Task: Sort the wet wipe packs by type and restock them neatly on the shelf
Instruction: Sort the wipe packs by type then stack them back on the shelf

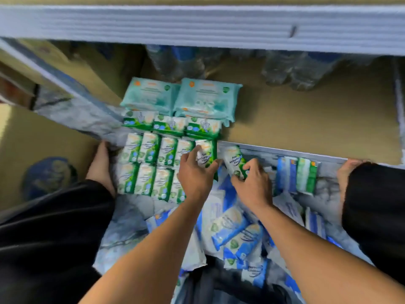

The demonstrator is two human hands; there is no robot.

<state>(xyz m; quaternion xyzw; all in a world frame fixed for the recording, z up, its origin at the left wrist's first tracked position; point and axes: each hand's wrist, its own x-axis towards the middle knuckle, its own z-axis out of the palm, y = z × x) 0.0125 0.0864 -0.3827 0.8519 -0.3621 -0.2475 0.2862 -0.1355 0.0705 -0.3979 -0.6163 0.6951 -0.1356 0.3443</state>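
Observation:
Green-and-white pine wipe packs [149,165] stand in two neat rows at the front of the bottom shelf [306,119]. Behind them lie three green packs [171,125] and two large teal packs [182,97]. My left hand [195,172] grips a green pine pack [207,155] at the right end of the back row. My right hand [252,181] holds another green pine pack [235,161] tilted just right of it. Blue-and-white packs [236,231] lie in a loose heap below my arms.
Wrapped water bottles [285,69] fill the back of the shelf. A blue pack [286,174] and a green pack [308,176] stand by the shelf's front lip. My feet [100,165] and dark-clothed knees [377,205] flank the heap. A grey upper shelf edge [197,25] overhangs.

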